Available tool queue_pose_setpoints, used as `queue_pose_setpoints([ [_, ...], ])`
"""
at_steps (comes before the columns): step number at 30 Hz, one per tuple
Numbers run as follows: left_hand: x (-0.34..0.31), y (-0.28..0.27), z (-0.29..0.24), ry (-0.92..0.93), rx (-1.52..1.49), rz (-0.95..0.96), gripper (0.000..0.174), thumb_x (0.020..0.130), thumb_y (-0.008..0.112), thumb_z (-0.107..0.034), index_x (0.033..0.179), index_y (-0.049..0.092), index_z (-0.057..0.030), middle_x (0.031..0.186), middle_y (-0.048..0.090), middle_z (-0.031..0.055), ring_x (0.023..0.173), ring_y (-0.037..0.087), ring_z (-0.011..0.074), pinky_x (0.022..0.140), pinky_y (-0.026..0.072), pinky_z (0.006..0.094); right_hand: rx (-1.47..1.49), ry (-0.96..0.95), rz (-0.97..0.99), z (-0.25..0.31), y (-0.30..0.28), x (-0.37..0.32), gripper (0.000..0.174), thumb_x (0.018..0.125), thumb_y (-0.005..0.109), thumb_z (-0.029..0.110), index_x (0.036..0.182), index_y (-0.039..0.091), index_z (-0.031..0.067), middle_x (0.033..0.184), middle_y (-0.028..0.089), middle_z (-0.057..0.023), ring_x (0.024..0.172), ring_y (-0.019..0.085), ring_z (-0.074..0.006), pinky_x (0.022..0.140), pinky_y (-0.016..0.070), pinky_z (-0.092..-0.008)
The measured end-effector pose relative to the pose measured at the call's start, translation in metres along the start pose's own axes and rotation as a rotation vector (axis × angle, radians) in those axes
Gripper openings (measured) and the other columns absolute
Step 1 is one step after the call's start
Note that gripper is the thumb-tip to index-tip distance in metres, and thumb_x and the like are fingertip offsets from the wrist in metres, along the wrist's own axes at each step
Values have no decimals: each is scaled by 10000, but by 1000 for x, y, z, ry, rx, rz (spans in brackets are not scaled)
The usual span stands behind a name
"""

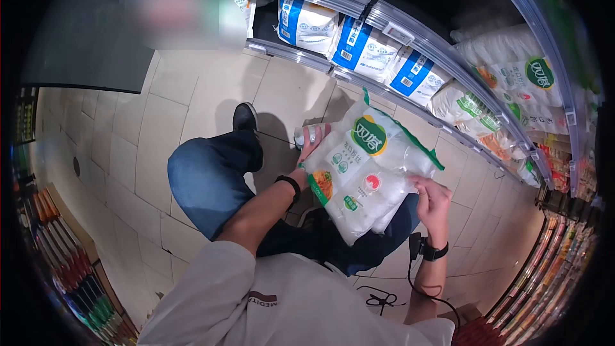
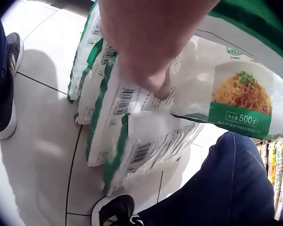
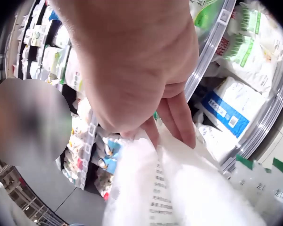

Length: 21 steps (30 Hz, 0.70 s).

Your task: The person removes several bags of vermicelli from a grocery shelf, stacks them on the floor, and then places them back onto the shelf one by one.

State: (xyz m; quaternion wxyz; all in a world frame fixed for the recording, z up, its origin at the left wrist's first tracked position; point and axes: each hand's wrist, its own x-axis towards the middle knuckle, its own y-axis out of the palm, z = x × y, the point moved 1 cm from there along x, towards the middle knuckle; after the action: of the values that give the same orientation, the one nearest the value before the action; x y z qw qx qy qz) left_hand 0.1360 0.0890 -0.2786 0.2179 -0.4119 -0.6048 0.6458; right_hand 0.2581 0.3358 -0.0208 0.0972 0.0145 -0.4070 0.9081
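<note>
A white vermicelli bag (image 1: 368,160) with green ends and an oval green logo lies tilted across the person's lap. My right hand (image 1: 434,204) pinches its right edge; in the right wrist view, the fingers (image 3: 179,117) bend over white bag edges. At the opposite side, my left hand (image 1: 312,143) grips a bag end, partly hidden behind the printed bag. The left wrist view shows that hand (image 2: 151,42) among several similar bags (image 2: 141,146) with barcodes, stacked side by side near the floor. Above them, the noodle-picture bag (image 2: 243,94) spans the right side.
A low shelf (image 1: 291,54) holds white flour bags (image 1: 362,45) with blue bands. More vermicelli bags (image 1: 522,77) fill the shelf at right. Racks of packets (image 1: 544,275) stand behind at right. Another person (image 1: 186,6) is at upper left. The person's shoe (image 1: 245,117) rests on the tiled floor.
</note>
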Motion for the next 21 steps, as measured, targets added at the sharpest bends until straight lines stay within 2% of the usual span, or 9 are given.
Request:
queue_pose_setpoints([
  [3,-2,-1,-2,-19,200,6,768,1022,502,-454,1665,329,-71,1693,257,285,1496,288,517,1136,268,790,23,101,8,-23,-1,2,162,1037,644,53,1044,799,6,913,796,-152,723,739,-213,684,554,-298],
  [4,-3,-1,-1,-36,192,20,770,1022,497,-458,1664,331,-68,1694,251,288,1497,291,513,1140,268,785,7,167,28,-31,0,1,195,1070,617,93,1051,793,10,930,799,-154,720,714,-174,695,527,-268],
  [7,1,-8,3,-65,156,50,769,1022,484,-466,1660,340,-60,1695,234,296,1501,299,502,1150,269,775,84,151,-85,-45,12,-2,210,1088,606,121,1038,776,9,899,789,-111,699,668,-143,708,520,-269],
  [10,-1,-15,8,-72,150,68,768,1018,484,-467,1652,355,-53,1695,218,304,1504,305,498,1153,269,771,183,261,-169,-85,33,-21,224,1110,579,135,1050,744,-5,940,758,-90,833,664,-133,805,521,-285],
  [13,2,-11,7,-76,169,91,785,1007,497,-484,1651,362,-56,1694,213,310,1514,297,503,1156,264,773,421,339,-279,-111,58,-32,294,1076,682,261,1194,682,-8,1111,711,-117,1066,639,-148,938,503,-307],
  [16,1,-10,7,-85,113,98,810,996,515,-503,1656,358,-60,1695,218,310,1528,281,511,1162,253,780,541,225,-253,-105,74,-32,639,932,843,402,1360,586,3,1312,645,-163,1242,600,-233,1064,472,-377],
  [19,0,-14,6,-83,55,93,828,991,534,-506,1665,344,-64,1701,217,305,1535,269,517,1168,242,786,217,197,-118,-95,68,-26,951,743,955,485,1452,518,25,1400,609,-169,1297,594,-329,1114,465,-438],
  [21,2,-15,4,-93,41,94,832,994,542,-500,1672,333,-66,1705,216,302,1536,265,519,1173,236,786,286,191,-87,-87,66,-19,977,693,981,432,1457,524,31,1411,609,-173,1322,584,-371,1134,456,-467],
])
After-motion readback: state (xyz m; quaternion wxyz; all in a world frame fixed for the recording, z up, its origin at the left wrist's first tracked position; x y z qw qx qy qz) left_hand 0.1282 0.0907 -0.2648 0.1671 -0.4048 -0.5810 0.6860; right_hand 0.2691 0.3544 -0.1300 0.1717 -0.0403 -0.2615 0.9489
